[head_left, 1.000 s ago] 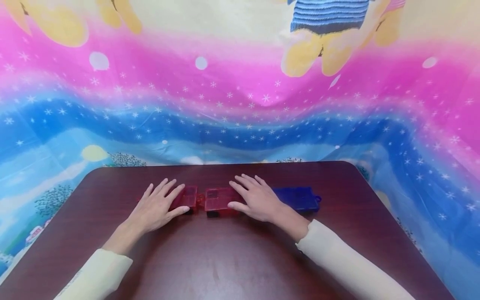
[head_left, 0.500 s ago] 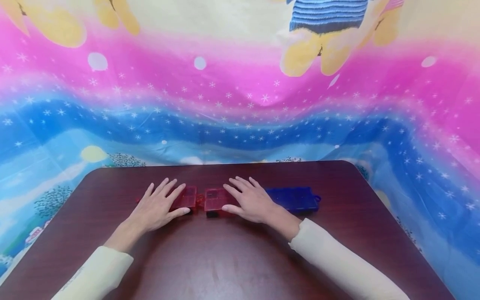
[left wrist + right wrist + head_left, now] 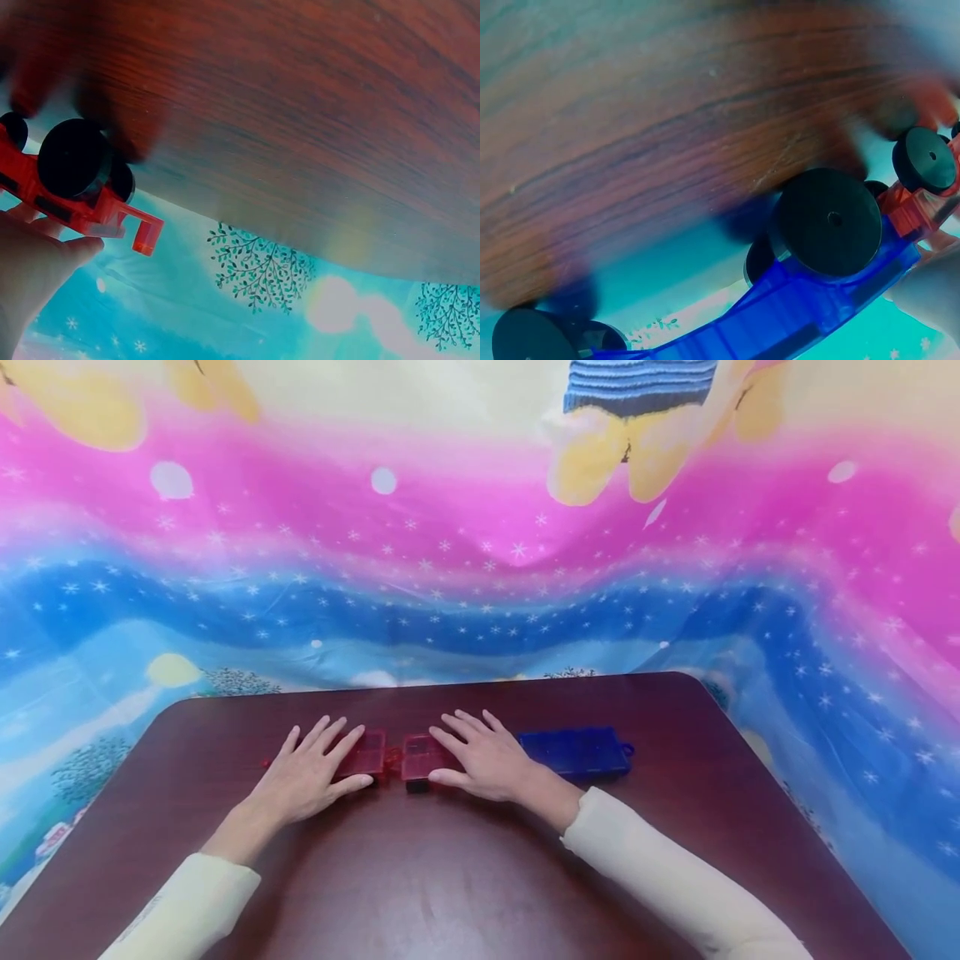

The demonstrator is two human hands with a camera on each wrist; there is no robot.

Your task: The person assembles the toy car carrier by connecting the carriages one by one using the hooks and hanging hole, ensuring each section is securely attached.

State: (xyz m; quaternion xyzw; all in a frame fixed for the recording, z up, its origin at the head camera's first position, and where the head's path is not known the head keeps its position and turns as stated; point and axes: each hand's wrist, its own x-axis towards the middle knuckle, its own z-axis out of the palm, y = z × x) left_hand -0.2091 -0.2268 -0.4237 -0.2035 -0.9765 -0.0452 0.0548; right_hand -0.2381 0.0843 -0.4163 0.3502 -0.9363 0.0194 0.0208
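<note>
A red see-through toy train car [image 3: 370,753] on black wheels is partly covered by my left hand [image 3: 300,777], whose spread fingers rest on it. Its wheels and hook end [image 3: 146,236] show in the left wrist view, with the left hand [image 3: 34,262] beside them. My right hand [image 3: 483,764] lies with straight fingers over a second red car [image 3: 416,758], covering its right part. A red coupling [image 3: 393,760] sits between the two red cars. Right of that hand is a blue car [image 3: 581,752] with a ring at its end; its black wheels [image 3: 829,221] show in the right wrist view.
The dark reddish-brown table [image 3: 420,877] has its far edge just beyond the cars. A printed cloth [image 3: 450,560] in pink and blue hangs behind and around the table.
My right hand has slid left along the cars, uncovering more of the blue car. The left hand keeps its place on its red car. The head view has shifted slightly.
</note>
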